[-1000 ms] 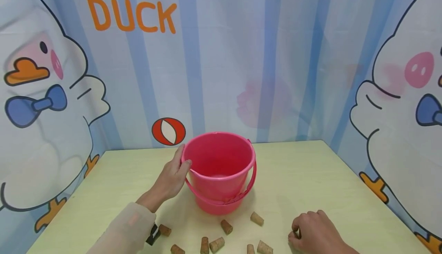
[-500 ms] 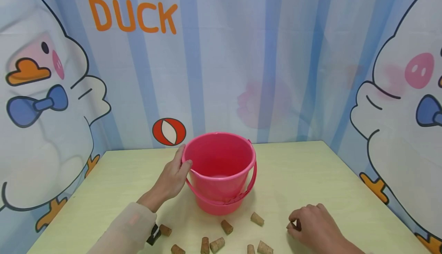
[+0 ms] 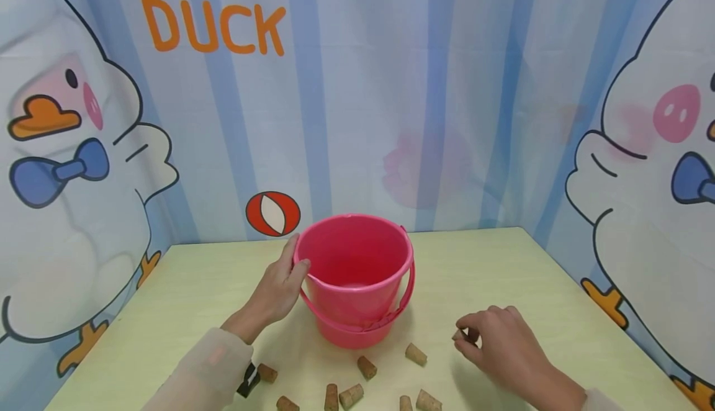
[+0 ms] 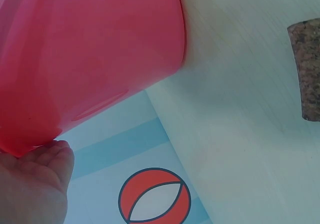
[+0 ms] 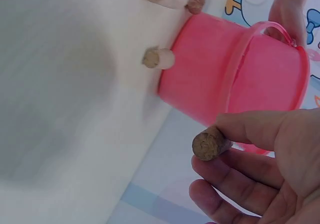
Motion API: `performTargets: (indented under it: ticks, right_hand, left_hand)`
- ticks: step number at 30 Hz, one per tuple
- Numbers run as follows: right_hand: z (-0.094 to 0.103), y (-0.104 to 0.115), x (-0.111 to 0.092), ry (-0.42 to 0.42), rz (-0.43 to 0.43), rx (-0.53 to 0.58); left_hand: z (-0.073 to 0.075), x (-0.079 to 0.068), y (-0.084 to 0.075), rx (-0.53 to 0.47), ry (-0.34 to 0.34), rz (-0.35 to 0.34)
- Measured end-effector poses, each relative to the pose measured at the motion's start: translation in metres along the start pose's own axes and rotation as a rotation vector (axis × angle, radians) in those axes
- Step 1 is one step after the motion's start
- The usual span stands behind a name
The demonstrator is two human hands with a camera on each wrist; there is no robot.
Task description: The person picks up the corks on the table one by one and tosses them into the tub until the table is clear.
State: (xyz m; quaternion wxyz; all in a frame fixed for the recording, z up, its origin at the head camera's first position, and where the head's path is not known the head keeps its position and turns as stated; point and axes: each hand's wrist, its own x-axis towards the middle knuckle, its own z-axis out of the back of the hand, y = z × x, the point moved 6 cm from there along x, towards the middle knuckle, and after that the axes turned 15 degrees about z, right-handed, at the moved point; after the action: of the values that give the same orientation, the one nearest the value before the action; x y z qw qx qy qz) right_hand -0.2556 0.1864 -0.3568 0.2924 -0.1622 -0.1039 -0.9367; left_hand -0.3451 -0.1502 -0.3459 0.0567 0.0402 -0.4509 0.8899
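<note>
A pink bucket [image 3: 357,311] stands upright on the table, its handle hanging down at the front. My left hand [image 3: 277,287] holds the bucket's left rim, thumb over the edge and fingers along the outside. In the left wrist view the fingers of that hand [image 4: 37,184] lie against the bucket wall. Right of the bucket and above the table, my right hand [image 3: 505,346] pinches a cork [image 5: 210,143] between thumb and fingers. Several other corks lie on the table in front of the bucket, the closest to my right hand being a pale cork [image 3: 416,354].
Loose corks are spread along the near side, among them a dark cork [image 3: 367,367] and a cork by my left sleeve [image 3: 267,372]. A pale yellow table [image 3: 475,274] carries everything. Behind it hangs a blue striped curtain [image 3: 363,119] with printed ducks.
My right hand has risen from the table with the cork and moved slightly left and forward, toward the bucket. My left hand and the bucket have stayed put.
</note>
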Motion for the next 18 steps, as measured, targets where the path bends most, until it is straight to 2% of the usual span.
performTargets:
  ticks: [11,18]
  right_hand:
    - [0.024,0.014,0.019,-0.107,0.091,0.010]
    - [0.035,0.020,0.030,-0.145,0.101,0.030]
  left_hand:
    - [0.000,-0.001,0.000,0.006,-0.001,0.010]
    - [0.000,-0.001,-0.001,0.009,0.000,0.001]
